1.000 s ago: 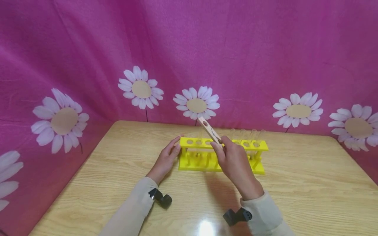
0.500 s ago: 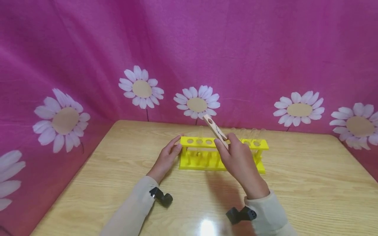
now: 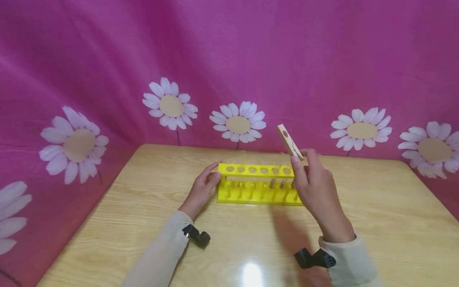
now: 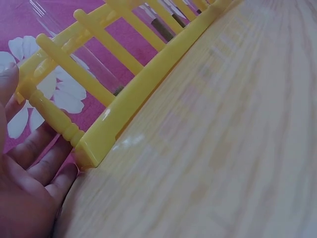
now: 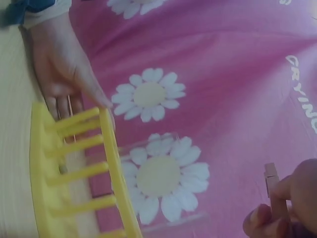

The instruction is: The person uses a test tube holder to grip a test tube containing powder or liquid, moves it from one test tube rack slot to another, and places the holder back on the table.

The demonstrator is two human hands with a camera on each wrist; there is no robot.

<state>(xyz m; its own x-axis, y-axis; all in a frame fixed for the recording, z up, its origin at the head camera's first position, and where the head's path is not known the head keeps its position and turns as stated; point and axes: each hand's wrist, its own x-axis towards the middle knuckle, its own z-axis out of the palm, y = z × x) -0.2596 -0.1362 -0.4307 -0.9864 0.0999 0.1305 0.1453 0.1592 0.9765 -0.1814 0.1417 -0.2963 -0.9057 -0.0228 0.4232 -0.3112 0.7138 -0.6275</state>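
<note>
A yellow test tube rack (image 3: 258, 175) stands upright on the table. My left hand (image 3: 202, 191) holds its left end, thumb at the front of the top bar; in the left wrist view, the fingers (image 4: 42, 163) lie behind the end post. One clear test tube (image 3: 243, 157) sits in a hole near that end, and several more stand toward the right, partly covered by my right hand (image 3: 319, 191). That hand pinches a wooden test tube clamp (image 3: 289, 142), tilted up above the rack's right part. No tube is visible in the clamp.
The wood-grained table (image 3: 143, 191) extends around the rack on both sides and in front. A magenta cloth (image 3: 287, 59) with white flowers hangs behind and at the sides. Each sleeve carries a black wrist camera (image 3: 196, 236).
My right hand has moved right and slightly up with the clamp, uncovering the rack's middle holes and now covering its right end. The left hand stays at the rack.
</note>
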